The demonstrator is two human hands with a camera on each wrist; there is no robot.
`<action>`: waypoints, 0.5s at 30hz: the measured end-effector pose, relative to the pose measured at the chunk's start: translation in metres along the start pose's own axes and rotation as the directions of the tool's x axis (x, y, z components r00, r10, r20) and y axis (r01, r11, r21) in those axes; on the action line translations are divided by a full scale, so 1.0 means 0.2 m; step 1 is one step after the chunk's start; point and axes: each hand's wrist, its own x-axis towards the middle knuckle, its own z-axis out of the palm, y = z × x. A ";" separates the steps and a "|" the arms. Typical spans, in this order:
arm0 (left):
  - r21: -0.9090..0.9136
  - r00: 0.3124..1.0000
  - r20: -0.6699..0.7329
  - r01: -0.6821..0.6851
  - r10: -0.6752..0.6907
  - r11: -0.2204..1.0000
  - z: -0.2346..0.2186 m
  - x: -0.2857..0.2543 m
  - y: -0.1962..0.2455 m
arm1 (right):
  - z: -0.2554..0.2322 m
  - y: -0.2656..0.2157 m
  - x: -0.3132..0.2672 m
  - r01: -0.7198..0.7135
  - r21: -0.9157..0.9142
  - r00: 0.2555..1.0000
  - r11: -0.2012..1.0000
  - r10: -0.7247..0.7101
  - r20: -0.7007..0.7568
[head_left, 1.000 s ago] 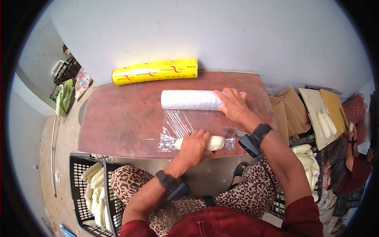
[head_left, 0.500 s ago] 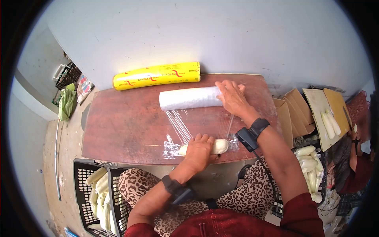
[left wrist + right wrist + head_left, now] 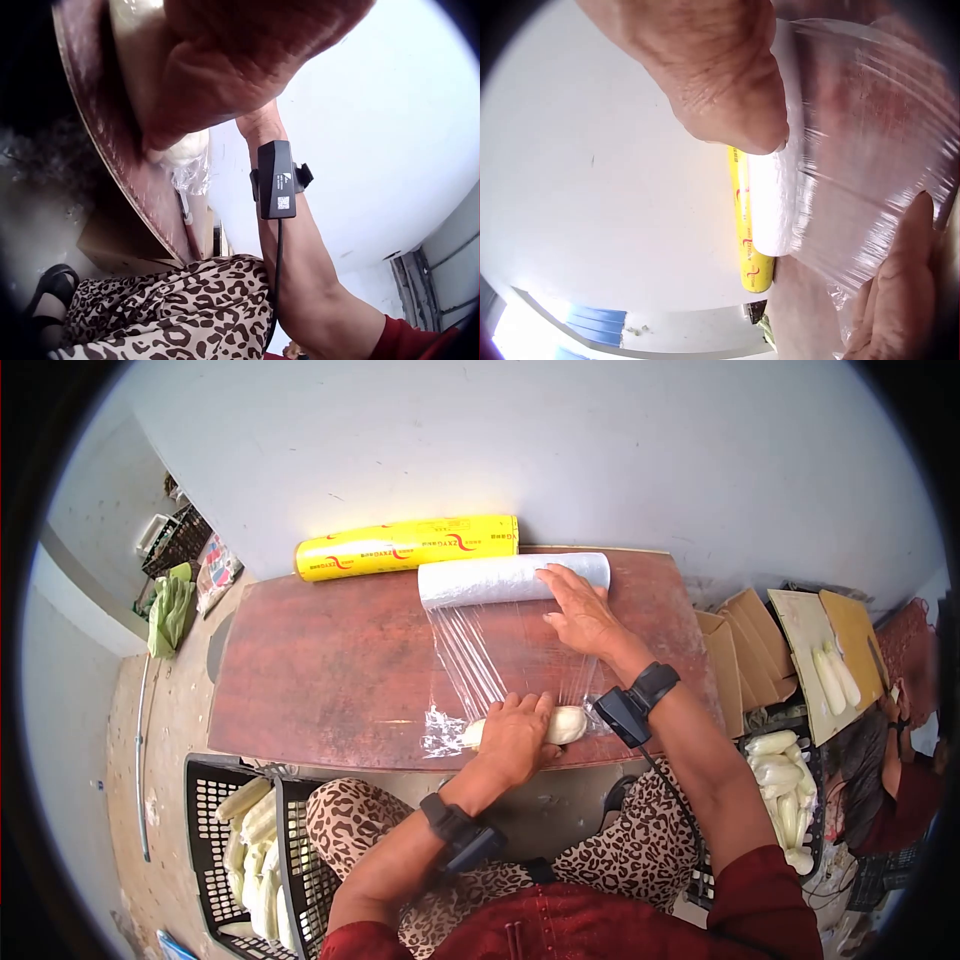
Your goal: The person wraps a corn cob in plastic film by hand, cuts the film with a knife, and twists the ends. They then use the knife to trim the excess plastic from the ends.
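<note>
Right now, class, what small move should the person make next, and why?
Probably roll the pale, elongated vegetable forward with the left hand, toward the white cylindrical roll of plastic film: that hand holds the vegetable, the right hand is at the roll, and a clear sheet of film stretches between vegetable and roll.

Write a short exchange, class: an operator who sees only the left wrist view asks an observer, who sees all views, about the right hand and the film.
Operator: The left hand hides most of the right hand from me. Where is it?
Observer: It is at the right end of the plastic wrap roll, fingers extended over it.
Operator: I see clear film at one end of the pale vegetable. Is it cut free?
Observer: No, the head view shows it stretching across the table to that roll.
</note>
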 end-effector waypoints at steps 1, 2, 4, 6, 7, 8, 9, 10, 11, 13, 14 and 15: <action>-0.001 1.000 0.025 0.011 -0.011 1.000 -0.01 0.00 0.00 | -0.01 0.02 -0.01 -0.004 0.008 1.000 1.000 0.004 0.006; -0.002 0.999 0.050 0.022 -0.022 1.000 -0.02 0.00 0.00 | -0.01 0.04 -0.01 -0.009 0.016 1.000 1.000 0.009 0.012; -0.002 0.996 0.083 0.039 -0.038 0.999 -0.04 0.01 0.01 | -0.05 0.03 -0.02 -0.044 0.020 0.999 0.999 0.044 -0.011; 0.000 0.994 0.104 0.046 -0.045 0.999 -0.04 0.01 0.01 | -0.07 0.07 -0.04 -0.034 0.041 0.997 0.999 0.037 -0.072; 0.008 0.994 0.099 0.038 -0.039 0.999 -0.04 0.01 0.01 | -0.05 0.12 -0.03 -0.005 0.057 0.992 0.998 0.012 -0.123; 0.015 0.995 0.095 0.030 -0.031 0.999 -0.03 0.01 0.00 | -0.04 0.17 -0.03 0.023 0.071 0.985 0.997 -0.011 -0.173; 0.023 0.996 0.092 0.022 -0.024 1.000 -0.02 0.01 0.00 | -0.07 0.18 -0.05 -0.018 0.081 0.990 0.997 0.029 -0.136; 0.033 0.996 0.090 0.016 -0.019 0.999 -0.03 0.00 0.00 | -0.12 0.16 -0.07 -0.059 0.090 0.993 0.994 0.068 -0.099; 0.044 0.996 0.089 0.011 -0.015 0.999 -0.03 0.00 0.00 | -0.16 0.14 -0.09 -0.101 0.098 0.992 0.990 0.107 -0.061; 0.058 0.996 0.087 0.006 -0.011 0.998 -0.03 0.00 0.00 | -0.20 0.15 -0.13 -0.176 0.165 0.984 0.970 0.168 0.063; 0.065 0.996 0.089 0.002 -0.008 0.998 -0.03 0.00 0.00 | -0.21 0.15 -0.16 -0.215 0.195 0.973 0.957 0.192 0.128; 0.070 0.996 0.092 -0.001 -0.006 0.998 -0.04 0.00 0.00 | -0.24 0.13 -0.18 -0.207 0.210 0.966 0.956 0.166 0.199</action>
